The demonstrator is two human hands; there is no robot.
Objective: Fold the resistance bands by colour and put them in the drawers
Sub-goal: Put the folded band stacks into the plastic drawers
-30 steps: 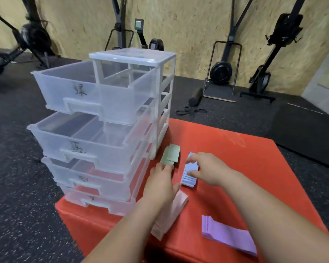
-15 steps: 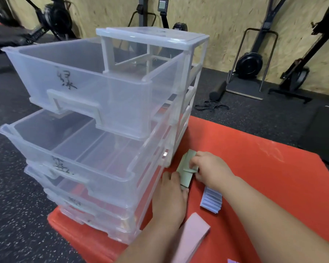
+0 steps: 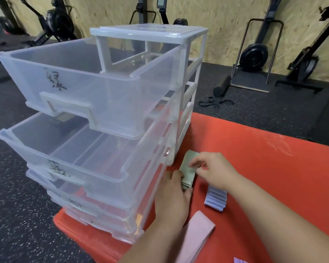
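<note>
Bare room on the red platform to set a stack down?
Free: the wide stretch of red platform between the clear plastic drawer tower, the right hand and the far edge. Crowded: beside the tower's near end, where left hand and right hand hold the folded green band stack, pale blue folded stack and pink folded band close by.

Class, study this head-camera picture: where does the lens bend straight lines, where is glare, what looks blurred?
Head view: the wide lens bows the edges of the drawer unit; a glare spot sits on the second drawer; the right hand pinching the green bands looks slightly smeared; shadows on the red table are soft.
</note>
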